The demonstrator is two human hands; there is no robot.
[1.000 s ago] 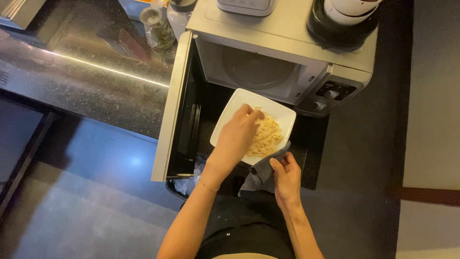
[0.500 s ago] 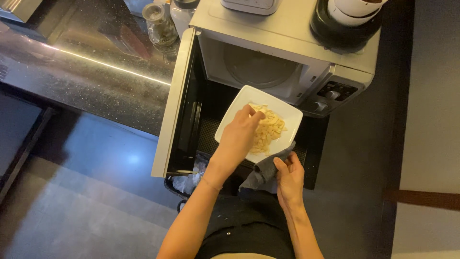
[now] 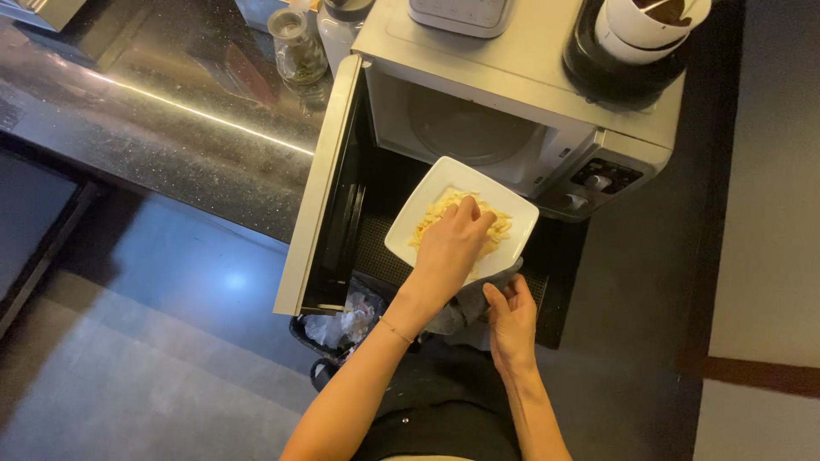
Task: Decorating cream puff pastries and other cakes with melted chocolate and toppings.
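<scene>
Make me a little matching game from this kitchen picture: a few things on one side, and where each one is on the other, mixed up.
Things:
1. white square plate
2. grey cloth
3. glass jar
4. microwave door

Places or states:
a. on the dark counter
b. swung open
c. under the plate's edge, gripped by the right hand
d. holds pale food, left hand on it

Pairs: 1-d, 2-c, 3-a, 4-b

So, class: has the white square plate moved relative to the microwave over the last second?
Cannot tell. The white square plate sits just below the microwave opening in every frame, with the left hand on the food; the slight shift matches the camera's.
</scene>
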